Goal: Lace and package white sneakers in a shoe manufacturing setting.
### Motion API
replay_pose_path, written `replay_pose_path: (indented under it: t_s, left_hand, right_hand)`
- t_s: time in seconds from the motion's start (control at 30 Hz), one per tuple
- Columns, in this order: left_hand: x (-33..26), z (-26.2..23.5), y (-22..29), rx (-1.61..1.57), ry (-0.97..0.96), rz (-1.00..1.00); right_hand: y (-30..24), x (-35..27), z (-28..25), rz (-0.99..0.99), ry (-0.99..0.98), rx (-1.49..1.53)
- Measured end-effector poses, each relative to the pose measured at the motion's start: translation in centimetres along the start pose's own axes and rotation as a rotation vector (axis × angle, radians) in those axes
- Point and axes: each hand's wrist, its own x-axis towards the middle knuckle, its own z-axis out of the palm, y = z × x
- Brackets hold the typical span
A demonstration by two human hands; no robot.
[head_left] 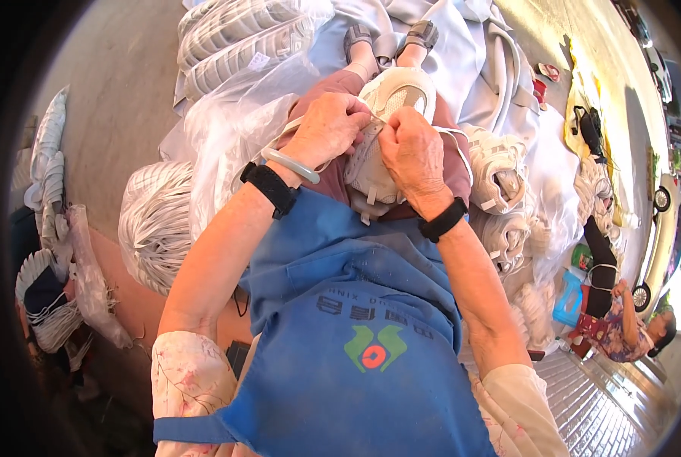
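Note:
A cream sneaker (369, 171) with mesh panels lies on my lap between my knees. My left hand (331, 131) is over its left side, thumb and fingers pinched on a white shoelace (453, 132). Opposite it, my right hand (413, 156) is closed in a pinch on the lace too, knuckles up, close to the left fingertips. The lace loops out past the right hand, and another length trails by my left wrist. My fingers hide part of the eyelet rows.
At left is a thick bundle of white laces (157, 225), beside clear plastic wrap (230, 141). Rows of pale shoes (241, 47) lie beyond. More cream sneakers (499, 169) are piled by my right knee. A co-worker (629, 324) sits far right, near a blue jug (566, 300).

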Motion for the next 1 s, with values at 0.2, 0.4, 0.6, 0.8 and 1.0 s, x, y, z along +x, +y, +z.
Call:
replay_pose_path:
  t_s: [0.2,0.4,0.6,0.8,1.0]
  left_hand:
    - [0.0,0.0,0.6,-0.002,0.005,-0.027]
    - [0.9,0.3,0.4,0.002,0.018,-0.014]
    - [1.5,0.0,0.7,0.563,0.078,0.360]
    - [2.5,1.0,0.7,0.816,0.065,0.648]
    - [2.7,0.4,0.1,0.630,0.068,0.500]
  right_hand:
    - [0.0,0.0,-0.6,0.167,0.036,0.301]
    - [0.0,-0.1,-0.5,0.192,0.049,0.341]
    - [0.2,-0.1,-0.2,0.179,0.070,0.364]
    - [0.3,-0.1,-0.1,0.183,0.080,0.347]
    - [0.1,-0.1,-0.1,0.164,0.099,0.343]
